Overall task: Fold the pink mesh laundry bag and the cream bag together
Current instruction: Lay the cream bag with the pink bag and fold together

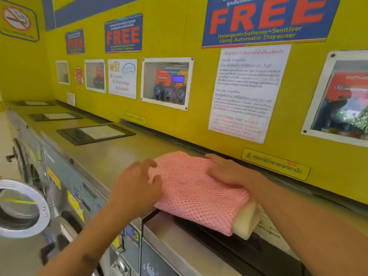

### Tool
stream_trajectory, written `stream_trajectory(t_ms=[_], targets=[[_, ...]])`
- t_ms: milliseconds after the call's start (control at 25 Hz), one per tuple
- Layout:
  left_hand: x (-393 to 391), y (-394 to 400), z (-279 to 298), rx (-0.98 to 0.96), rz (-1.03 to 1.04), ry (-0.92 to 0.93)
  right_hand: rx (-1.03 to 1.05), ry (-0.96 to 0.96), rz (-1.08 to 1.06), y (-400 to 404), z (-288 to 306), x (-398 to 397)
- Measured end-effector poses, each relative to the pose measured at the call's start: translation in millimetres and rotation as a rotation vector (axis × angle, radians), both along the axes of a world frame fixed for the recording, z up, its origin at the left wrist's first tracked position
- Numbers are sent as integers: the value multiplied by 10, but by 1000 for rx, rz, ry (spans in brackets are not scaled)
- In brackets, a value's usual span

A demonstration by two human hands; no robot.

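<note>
On the steel counter (111, 158) lies the folded pink mesh laundry bag (191, 188), the cream bag (246, 222) peeking out at its five o'clock, left hand (137, 186) loosely touching its nine o'clock edge, right hand (229, 172) pressing flat at two o'clock.

1. Pink mesh laundry bag (197, 188): open-weave net cloth, coarse and matt.
2. Cream bag (246, 222): soft, thick, matt cloth showing at the folded end.
3. Washer top (111, 156): brushed metal, smooth, dull sheen.
4. Washer door ring (42, 208): polished metal, glossy.
5. Wall panel (173, 124): smooth yellow surface, slight gloss.
6. Notice sheet (247, 92): printed paper, glossy as if laminated.
</note>
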State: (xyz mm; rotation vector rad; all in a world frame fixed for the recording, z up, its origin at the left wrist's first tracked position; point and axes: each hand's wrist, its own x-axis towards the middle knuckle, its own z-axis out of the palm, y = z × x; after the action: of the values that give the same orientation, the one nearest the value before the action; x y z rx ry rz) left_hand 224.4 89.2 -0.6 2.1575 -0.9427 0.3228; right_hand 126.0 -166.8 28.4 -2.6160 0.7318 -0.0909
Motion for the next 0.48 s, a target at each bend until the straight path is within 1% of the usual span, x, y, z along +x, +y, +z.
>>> stream_trajectory(t_ms=[80, 120, 200, 360, 400, 480], targets=[[-309, 131, -75, 152, 4, 165, -25, -36, 26, 69, -8, -54], [-429, 173, -91, 210, 22, 215, -5, -58, 33, 107, 7, -84], [-584, 186, -84, 234, 62, 267, 33, -90, 54, 200, 59, -185], [-688, 253, -108, 170, 98, 451, 128, -59, 114, 470, 155, -491], [-739, 300, -109, 116, 89, 498, 154, -68, 117, 543, 153, -577], [-852, 407, -140, -95, 87, 594, 219, -119, 114, 696, 144, -701]])
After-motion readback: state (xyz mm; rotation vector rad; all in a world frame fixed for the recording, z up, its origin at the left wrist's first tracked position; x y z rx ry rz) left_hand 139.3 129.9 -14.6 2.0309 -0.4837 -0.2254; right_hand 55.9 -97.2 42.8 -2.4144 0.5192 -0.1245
